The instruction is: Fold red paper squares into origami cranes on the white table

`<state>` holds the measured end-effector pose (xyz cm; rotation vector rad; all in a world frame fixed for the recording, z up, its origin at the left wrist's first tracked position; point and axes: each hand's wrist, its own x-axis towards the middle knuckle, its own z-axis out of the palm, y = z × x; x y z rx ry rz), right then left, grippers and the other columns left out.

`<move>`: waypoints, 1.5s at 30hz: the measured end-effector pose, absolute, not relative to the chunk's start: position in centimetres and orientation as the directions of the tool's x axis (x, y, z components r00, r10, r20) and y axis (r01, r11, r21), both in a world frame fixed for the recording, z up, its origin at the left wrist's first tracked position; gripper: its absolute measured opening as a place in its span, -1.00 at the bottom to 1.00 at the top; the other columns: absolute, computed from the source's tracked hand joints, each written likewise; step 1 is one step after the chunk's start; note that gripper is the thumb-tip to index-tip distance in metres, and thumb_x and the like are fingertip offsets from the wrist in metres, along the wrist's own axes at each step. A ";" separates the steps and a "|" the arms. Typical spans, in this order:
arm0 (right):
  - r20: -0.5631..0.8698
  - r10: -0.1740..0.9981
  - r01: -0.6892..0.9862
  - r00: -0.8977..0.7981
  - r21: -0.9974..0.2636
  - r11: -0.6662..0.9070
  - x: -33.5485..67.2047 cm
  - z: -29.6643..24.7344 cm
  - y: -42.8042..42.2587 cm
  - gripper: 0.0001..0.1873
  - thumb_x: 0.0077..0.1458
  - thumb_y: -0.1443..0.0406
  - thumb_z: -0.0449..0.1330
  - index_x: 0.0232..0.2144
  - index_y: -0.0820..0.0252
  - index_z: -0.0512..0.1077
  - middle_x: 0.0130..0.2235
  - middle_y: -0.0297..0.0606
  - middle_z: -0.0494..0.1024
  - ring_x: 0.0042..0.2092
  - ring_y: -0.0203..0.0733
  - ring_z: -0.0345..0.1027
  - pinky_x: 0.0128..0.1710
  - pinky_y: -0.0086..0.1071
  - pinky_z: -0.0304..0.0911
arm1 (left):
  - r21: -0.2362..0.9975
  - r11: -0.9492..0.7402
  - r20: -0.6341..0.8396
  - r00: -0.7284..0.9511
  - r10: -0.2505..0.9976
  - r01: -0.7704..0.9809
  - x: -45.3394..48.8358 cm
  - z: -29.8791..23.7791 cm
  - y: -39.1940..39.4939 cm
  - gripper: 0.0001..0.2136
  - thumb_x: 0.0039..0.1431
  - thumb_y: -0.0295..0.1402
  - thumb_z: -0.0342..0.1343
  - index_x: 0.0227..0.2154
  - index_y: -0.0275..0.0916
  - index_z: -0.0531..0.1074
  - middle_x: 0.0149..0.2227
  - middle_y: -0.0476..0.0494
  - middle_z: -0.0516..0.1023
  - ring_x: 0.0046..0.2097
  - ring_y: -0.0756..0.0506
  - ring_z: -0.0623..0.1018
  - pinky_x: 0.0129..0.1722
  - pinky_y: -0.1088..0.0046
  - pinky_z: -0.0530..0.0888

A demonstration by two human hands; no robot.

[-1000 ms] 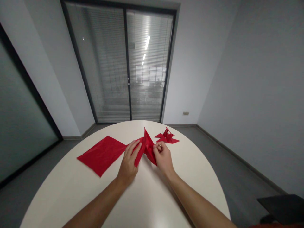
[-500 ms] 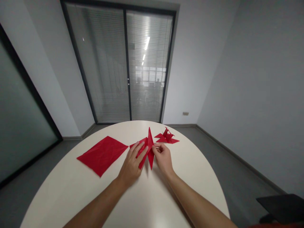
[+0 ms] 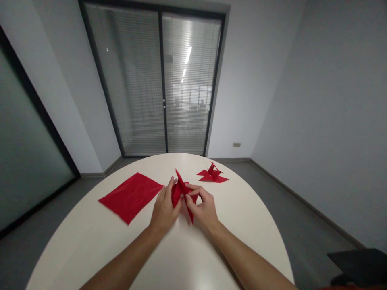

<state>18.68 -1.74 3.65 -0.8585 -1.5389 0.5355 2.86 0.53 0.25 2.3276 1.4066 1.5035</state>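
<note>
A partly folded piece of red paper [image 3: 180, 188] is held just above the table, between both hands, with one pointed flap up and another pointing down toward me. My left hand [image 3: 165, 207] cups its left side, fingers along the outside and thumb on the near edge. From the right, my right hand [image 3: 203, 204] pinches the paper between thumb and fingers. Some of the folds are hidden behind the fingers. Left of my left hand lies a creased red square sheet [image 3: 130, 198], flat and turned cornerwise.
A folded red origami crane [image 3: 213, 173] sits at the back right of the round white table [image 3: 181, 257]. Past the table's far edge is a glass door with blinds [image 3: 133, 100]. A dark chair part [image 3: 359, 264] shows at the lower right.
The folded paper has turned and its upper point now leans left. My right hand has shifted slightly left and nearer. My left hand has gone from lying over the paper to cupping its side.
</note>
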 end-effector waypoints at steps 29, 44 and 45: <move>0.523 0.596 0.340 -0.609 -0.507 0.792 21.7 4.9 -1.0 0.12 -0.23 0.22 0.47 0.36 0.08 0.10 0.31 -0.02 0.28 0.29 0.14 0.21 0.27 -0.02 0.17 | 0.918 -0.396 0.397 -0.058 0.916 0.026 2.2 1.0 1.7 -0.72 0.15 -0.30 0.15 -0.11 -0.30 0.50 -0.12 -0.26 0.63 -0.10 -0.17 0.62 -0.06 0.26 0.55; 0.574 0.631 0.422 -0.522 -0.469 0.776 22.0 5.3 -0.6 -0.52 0.06 0.46 0.14 0.02 0.04 0.49 0.07 -0.20 0.57 0.09 -0.07 0.43 0.13 -0.12 0.33 | 0.850 -0.506 0.521 -0.098 0.848 0.148 2.3 1.7 1.0 -0.81 0.29 -0.25 0.04 -0.19 -0.24 0.45 -0.17 -0.17 0.58 -0.08 -0.13 0.57 -0.01 0.29 0.50; 0.584 0.663 0.418 -0.468 -0.515 0.748 21.8 5.0 -0.5 -0.56 0.08 0.47 0.12 -0.01 0.04 0.51 0.04 -0.22 0.59 0.07 -0.09 0.46 0.10 -0.13 0.35 | 0.857 -0.495 0.511 -0.109 0.853 0.148 2.2 1.7 0.9 -0.82 0.30 -0.25 0.03 -0.19 -0.24 0.44 -0.20 -0.16 0.58 -0.10 -0.12 0.57 -0.03 0.30 0.50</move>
